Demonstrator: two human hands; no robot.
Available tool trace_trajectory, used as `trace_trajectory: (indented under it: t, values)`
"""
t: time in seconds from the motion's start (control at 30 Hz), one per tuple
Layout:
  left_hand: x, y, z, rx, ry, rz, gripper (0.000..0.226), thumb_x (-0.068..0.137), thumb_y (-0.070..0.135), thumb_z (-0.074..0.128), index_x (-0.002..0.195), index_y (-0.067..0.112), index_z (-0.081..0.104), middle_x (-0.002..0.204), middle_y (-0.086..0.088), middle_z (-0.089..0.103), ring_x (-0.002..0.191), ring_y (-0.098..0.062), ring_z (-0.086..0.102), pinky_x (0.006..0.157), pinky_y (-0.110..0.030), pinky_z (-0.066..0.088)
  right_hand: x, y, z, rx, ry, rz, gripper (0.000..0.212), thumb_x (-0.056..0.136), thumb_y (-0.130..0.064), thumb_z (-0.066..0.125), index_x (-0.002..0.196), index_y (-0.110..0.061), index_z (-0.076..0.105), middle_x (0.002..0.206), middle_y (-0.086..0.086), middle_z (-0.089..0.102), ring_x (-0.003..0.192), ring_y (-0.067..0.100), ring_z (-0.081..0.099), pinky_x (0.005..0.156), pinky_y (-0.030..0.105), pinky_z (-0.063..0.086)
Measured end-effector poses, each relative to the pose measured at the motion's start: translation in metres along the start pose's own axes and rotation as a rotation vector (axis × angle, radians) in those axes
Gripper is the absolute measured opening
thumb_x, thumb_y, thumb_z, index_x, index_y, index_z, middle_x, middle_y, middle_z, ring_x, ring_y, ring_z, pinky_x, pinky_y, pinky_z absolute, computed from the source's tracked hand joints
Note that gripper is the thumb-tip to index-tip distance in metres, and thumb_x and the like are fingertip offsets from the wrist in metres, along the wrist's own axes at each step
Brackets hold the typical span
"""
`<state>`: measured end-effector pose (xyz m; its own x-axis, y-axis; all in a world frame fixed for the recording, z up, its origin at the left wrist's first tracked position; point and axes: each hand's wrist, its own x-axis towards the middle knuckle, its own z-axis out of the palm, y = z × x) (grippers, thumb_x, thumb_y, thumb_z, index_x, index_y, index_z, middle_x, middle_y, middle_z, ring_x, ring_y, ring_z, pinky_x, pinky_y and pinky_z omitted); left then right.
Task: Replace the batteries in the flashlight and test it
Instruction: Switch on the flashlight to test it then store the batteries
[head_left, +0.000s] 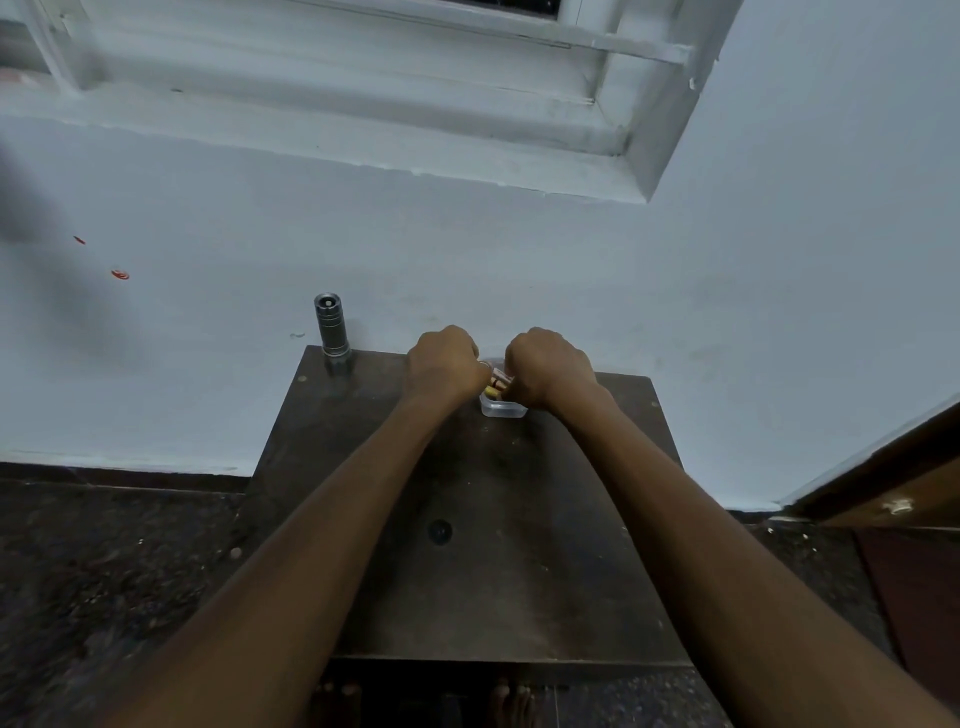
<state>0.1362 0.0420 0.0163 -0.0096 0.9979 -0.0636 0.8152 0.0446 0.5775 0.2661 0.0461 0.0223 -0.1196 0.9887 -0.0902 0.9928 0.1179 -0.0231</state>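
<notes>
A silver flashlight (331, 326) stands upright at the far left corner of a small dark table (467, 545). A small clear plastic container (501, 408) sits at the table's far edge, with red and yellow batteries (497, 383) showing inside it. My left hand (447, 364) and my right hand (548, 369) are both curled over the container, fingers bent down at its top. The fingertips are hidden behind the backs of the hands, so what each one grips cannot be made out.
The table stands against a pale blue wall under a white window frame (363, 78). A dark round mark (440, 531) lies mid-table. A wooden door edge (883, 483) is at the right. Dark speckled floor surrounds the table.
</notes>
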Motion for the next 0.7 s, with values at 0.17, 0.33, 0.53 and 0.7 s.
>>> trace_trajectory:
  t: [0.17,0.33,0.53,0.7]
  values:
    - [0.000,-0.004,0.005,-0.009,-0.005,0.013,0.015,0.085,0.014,0.065,0.084,0.006,0.077,0.078,-0.012,0.074,0.077,-0.023,0.068,0.063,-0.031,0.053,0.000,-0.002,0.001,-0.072,0.032,-0.019,0.006,0.091,-0.009,0.062,0.096,-0.006,0.061,0.096,0.011,0.047,0.099,0.030,0.054,0.072,0.035,0.042]
    - [0.001,-0.003,0.005,0.013,-0.002,0.026,0.015,0.083,0.013,0.061,0.084,0.010,0.076,0.078,-0.009,0.072,0.080,-0.024,0.065,0.056,-0.025,0.040,0.007,0.001,0.006,-0.079,0.063,-0.067,0.024,0.091,-0.009,0.065,0.115,-0.010,0.068,0.114,0.012,0.055,0.110,0.031,0.053,0.073,0.036,0.044]
    - [0.002,-0.003,0.005,0.033,0.026,0.044,0.016,0.086,0.014,0.061,0.087,0.009,0.076,0.081,-0.010,0.072,0.073,-0.020,0.060,0.048,-0.024,0.033,0.011,0.007,0.012,-0.069,0.140,-0.087,0.024,0.090,-0.008,0.067,0.113,-0.011,0.069,0.113,0.012,0.055,0.109,0.030,0.053,0.068,0.035,0.042]
    - [-0.004,-0.007,-0.002,0.063,0.085,0.036,0.024,0.092,0.025,0.057,0.101,0.011,0.075,0.100,-0.009,0.074,0.089,-0.026,0.066,0.065,-0.029,0.043,0.000,0.009,0.009,0.021,0.194,-0.070,0.017,0.091,-0.014,0.067,0.108,-0.010,0.070,0.108,0.012,0.056,0.104,0.030,0.054,0.068,0.037,0.048]
